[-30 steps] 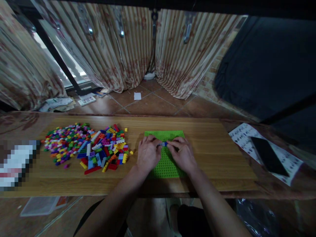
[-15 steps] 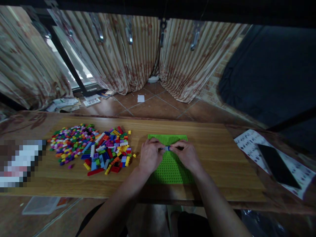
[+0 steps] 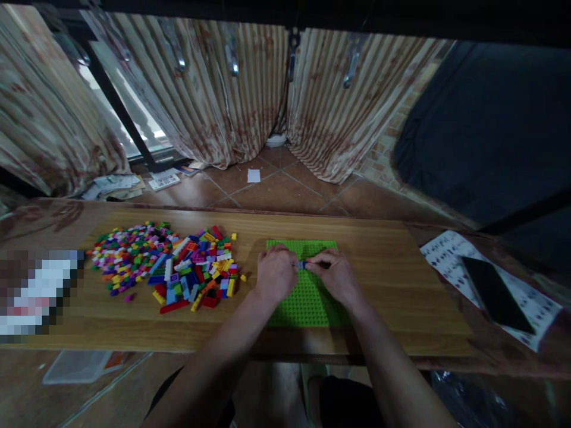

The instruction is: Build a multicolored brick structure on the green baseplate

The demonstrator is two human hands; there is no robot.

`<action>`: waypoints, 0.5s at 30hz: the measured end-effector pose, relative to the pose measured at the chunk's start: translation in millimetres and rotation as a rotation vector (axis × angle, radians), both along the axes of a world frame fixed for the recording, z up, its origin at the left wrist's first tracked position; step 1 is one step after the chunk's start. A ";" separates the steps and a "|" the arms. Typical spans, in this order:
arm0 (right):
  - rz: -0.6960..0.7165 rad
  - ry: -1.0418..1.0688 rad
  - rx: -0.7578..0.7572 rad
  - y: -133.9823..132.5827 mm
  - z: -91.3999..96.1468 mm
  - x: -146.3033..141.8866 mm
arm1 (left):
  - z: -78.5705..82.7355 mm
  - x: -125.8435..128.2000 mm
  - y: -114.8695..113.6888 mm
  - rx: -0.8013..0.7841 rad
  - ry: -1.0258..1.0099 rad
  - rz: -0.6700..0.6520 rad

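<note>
A green studded baseplate lies on the wooden board beneath both hands. Between my fingertips, over the plate's upper half, is a small blue toy brick with a paler greyish piece at its left end. My right hand pinches the blue brick between thumb and fingers. My left hand is closed at the left end, with its fingertips turned away, so its exact hold on the pale piece is partly hidden. Whether the bricks touch the plate I cannot tell.
Left of the plate lie a heap of larger mixed bricks and a heap of small bricks. On the right, a black phone rests on a printed sheet. A blurred-out screen is at the far left.
My left hand has rolled over, its knuckles now more on top and its fingers more tucked. My right hand keeps its pinch on the blue brick. The view has shifted slightly.
</note>
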State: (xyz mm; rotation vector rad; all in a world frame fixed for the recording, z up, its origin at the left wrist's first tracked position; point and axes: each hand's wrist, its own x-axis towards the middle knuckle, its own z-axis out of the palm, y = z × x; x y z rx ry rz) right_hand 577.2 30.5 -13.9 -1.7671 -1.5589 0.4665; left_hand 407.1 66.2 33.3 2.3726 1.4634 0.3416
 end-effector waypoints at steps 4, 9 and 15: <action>-0.038 -0.029 0.034 -2.7 -1.2 -2.6 | -3.4 -0.5 -3.3 0.016 -0.026 0.002; -0.008 -0.034 0.051 -5.4 -0.7 0.7 | -10.6 -5.8 -8.5 0.071 -0.108 -0.009; 0.050 0.088 0.062 -2.2 1.8 8.5 | -12.7 -9.7 -11.0 0.093 -0.129 -0.034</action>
